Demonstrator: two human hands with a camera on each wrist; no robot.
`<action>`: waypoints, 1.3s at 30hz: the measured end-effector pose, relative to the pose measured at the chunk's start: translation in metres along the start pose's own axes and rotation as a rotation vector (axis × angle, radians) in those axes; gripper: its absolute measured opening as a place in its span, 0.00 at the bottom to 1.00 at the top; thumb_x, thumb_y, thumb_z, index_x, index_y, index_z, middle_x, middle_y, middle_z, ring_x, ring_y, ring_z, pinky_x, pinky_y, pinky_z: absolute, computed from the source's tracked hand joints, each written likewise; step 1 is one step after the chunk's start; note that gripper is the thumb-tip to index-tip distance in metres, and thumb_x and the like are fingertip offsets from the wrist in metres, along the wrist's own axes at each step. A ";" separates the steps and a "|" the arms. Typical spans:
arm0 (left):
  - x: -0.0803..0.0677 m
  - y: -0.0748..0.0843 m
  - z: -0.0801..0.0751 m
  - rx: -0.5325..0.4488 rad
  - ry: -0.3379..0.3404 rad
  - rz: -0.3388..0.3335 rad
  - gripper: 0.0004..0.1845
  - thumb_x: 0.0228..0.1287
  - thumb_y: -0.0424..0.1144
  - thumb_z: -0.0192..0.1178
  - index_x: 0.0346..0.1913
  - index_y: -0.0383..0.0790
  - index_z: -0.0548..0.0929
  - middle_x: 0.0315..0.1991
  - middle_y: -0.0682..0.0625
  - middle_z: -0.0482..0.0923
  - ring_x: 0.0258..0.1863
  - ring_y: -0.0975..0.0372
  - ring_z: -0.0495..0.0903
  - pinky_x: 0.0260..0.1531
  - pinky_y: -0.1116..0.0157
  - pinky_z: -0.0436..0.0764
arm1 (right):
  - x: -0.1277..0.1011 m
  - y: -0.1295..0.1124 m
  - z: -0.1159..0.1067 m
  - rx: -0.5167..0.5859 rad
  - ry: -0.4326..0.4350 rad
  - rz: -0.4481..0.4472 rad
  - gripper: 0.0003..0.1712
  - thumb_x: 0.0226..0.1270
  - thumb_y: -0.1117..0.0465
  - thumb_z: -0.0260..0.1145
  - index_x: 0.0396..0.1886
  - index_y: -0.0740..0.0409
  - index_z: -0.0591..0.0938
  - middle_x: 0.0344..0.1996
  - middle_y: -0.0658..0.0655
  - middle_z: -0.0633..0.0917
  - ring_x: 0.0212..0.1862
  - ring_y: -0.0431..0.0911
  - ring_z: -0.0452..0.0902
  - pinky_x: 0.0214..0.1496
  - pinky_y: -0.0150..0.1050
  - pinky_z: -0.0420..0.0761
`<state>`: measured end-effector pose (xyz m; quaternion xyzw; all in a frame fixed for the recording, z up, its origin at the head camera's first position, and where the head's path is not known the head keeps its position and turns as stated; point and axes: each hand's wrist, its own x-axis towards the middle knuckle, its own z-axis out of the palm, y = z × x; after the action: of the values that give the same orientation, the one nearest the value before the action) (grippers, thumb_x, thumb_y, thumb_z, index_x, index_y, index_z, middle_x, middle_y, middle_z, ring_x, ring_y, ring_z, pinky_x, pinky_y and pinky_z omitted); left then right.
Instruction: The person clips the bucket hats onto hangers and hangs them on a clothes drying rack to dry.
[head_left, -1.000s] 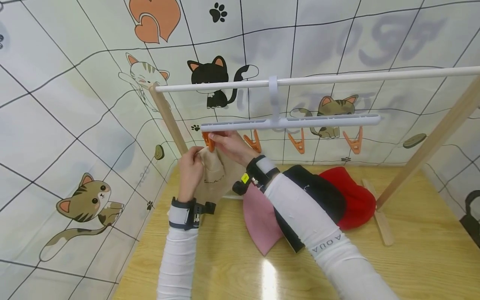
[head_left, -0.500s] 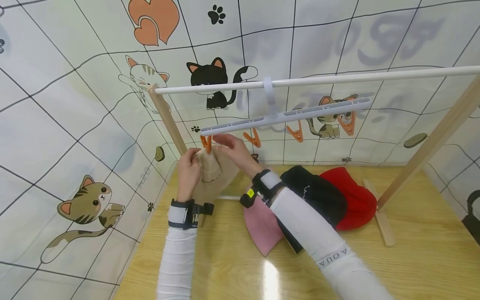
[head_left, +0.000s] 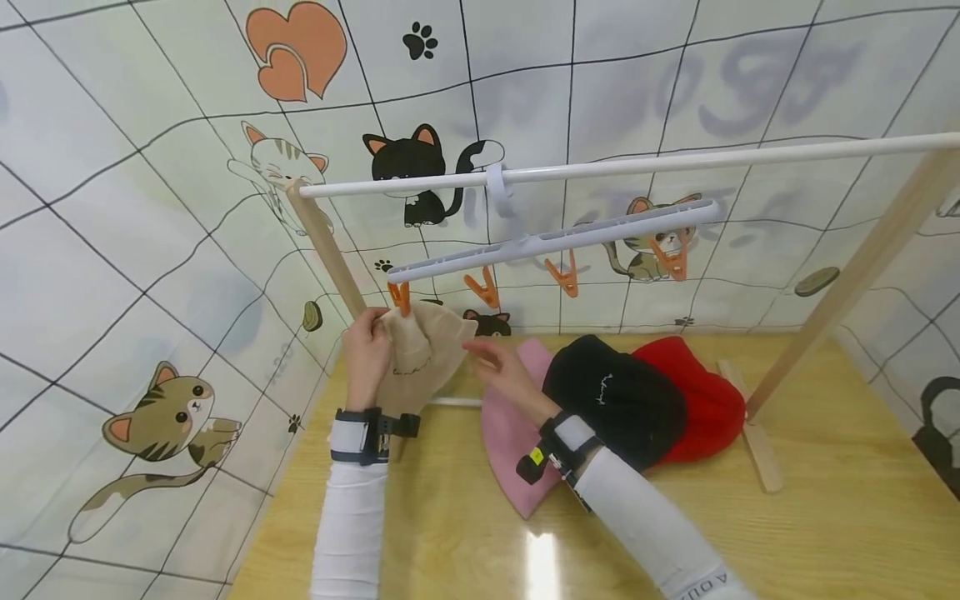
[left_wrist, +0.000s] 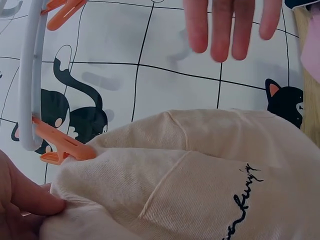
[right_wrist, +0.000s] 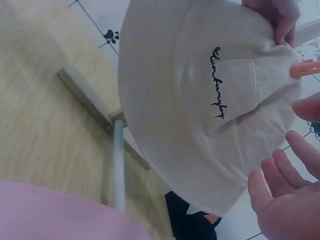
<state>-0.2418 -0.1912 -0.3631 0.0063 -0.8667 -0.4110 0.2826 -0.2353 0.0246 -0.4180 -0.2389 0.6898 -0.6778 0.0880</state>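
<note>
A beige bucket hat with dark script stitching hangs from the leftmost orange clip of a white clip hanger. Just left of that clip, my left hand pinches the hat's crown between thumb and fingers. In the left wrist view the clip bites the folded fabric. My right hand is off the clip, near the hat's right edge, and holds nothing. The right wrist view shows this hand with its fingers spread beside the hat.
The hanger hooks over a white rail between wooden posts. Several more orange clips hang along it. A pink hat, a black hat and a red hat lie on the wooden table, below the rail. Behind stands a cat-print backdrop.
My right hand has let go of the leftmost clip and moved down and right. The hanger has tilted, its right end higher. The left hand keeps its grip on the hat.
</note>
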 end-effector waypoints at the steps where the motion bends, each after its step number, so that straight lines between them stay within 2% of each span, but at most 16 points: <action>1: -0.001 -0.001 0.000 -0.007 0.005 0.000 0.15 0.62 0.21 0.44 0.43 0.23 0.82 0.40 0.32 0.81 0.30 0.46 0.75 0.30 0.58 0.70 | -0.004 0.000 0.000 -0.007 -0.007 0.003 0.27 0.67 0.72 0.57 0.65 0.76 0.66 0.65 0.72 0.68 0.68 0.62 0.60 0.64 0.53 0.65; 4: -0.002 -0.005 0.001 -0.016 0.029 0.003 0.15 0.61 0.20 0.44 0.43 0.23 0.82 0.40 0.32 0.81 0.32 0.46 0.75 0.32 0.56 0.71 | -0.012 0.007 0.001 -0.005 -0.023 -0.005 0.28 0.65 0.73 0.57 0.64 0.77 0.66 0.64 0.73 0.68 0.67 0.64 0.61 0.65 0.54 0.64; 9: -0.005 -0.008 0.002 -0.014 0.045 -0.011 0.15 0.61 0.20 0.44 0.43 0.25 0.82 0.40 0.33 0.81 0.34 0.45 0.76 0.35 0.53 0.72 | -0.017 0.040 0.002 -0.004 -0.002 -0.067 0.26 0.63 0.74 0.60 0.61 0.76 0.70 0.61 0.71 0.72 0.64 0.62 0.66 0.66 0.54 0.62; 12: -0.006 -0.009 0.004 -0.001 0.044 -0.022 0.15 0.62 0.20 0.44 0.43 0.26 0.82 0.40 0.33 0.81 0.34 0.46 0.76 0.34 0.54 0.72 | -0.025 0.051 0.002 -0.016 0.010 -0.082 0.24 0.62 0.75 0.60 0.59 0.76 0.72 0.59 0.71 0.74 0.62 0.61 0.68 0.64 0.52 0.66; 16: -0.007 -0.013 0.008 0.017 0.045 -0.019 0.15 0.63 0.21 0.44 0.44 0.26 0.82 0.41 0.33 0.81 0.35 0.45 0.77 0.34 0.54 0.72 | -0.041 0.052 0.000 0.047 0.002 -0.037 0.23 0.63 0.76 0.58 0.58 0.78 0.71 0.58 0.73 0.74 0.62 0.63 0.68 0.60 0.46 0.72; 21: -0.008 -0.018 0.011 0.017 0.052 -0.016 0.14 0.62 0.21 0.44 0.43 0.24 0.81 0.41 0.32 0.81 0.37 0.43 0.79 0.36 0.50 0.74 | -0.058 0.048 -0.005 0.120 -0.003 0.038 0.22 0.66 0.75 0.58 0.60 0.75 0.71 0.58 0.71 0.74 0.62 0.63 0.68 0.58 0.40 0.74; 30: -0.013 -0.021 0.014 0.033 0.065 0.062 0.13 0.60 0.20 0.46 0.40 0.23 0.82 0.35 0.31 0.82 0.32 0.41 0.79 0.32 0.48 0.75 | -0.080 0.042 -0.020 -0.005 0.010 0.090 0.21 0.65 0.70 0.63 0.57 0.70 0.75 0.55 0.69 0.77 0.58 0.61 0.73 0.54 0.39 0.76; 34: -0.017 -0.020 0.016 0.021 0.041 0.059 0.13 0.60 0.21 0.46 0.40 0.24 0.81 0.36 0.32 0.82 0.32 0.42 0.79 0.31 0.50 0.74 | -0.090 0.038 -0.029 -0.011 0.018 0.111 0.19 0.65 0.69 0.62 0.56 0.69 0.76 0.55 0.70 0.77 0.58 0.62 0.73 0.54 0.38 0.76; 39: -0.020 -0.021 0.015 0.017 0.056 0.056 0.13 0.60 0.20 0.46 0.40 0.24 0.81 0.34 0.32 0.81 0.29 0.43 0.77 0.29 0.52 0.72 | -0.099 0.035 -0.038 -0.011 0.026 0.135 0.18 0.67 0.68 0.61 0.56 0.69 0.76 0.55 0.70 0.76 0.57 0.62 0.73 0.55 0.38 0.75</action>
<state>-0.2374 -0.1897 -0.3957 -0.0041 -0.8618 -0.3953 0.3180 -0.1733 0.1024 -0.4698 -0.1833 0.7092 -0.6696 0.1231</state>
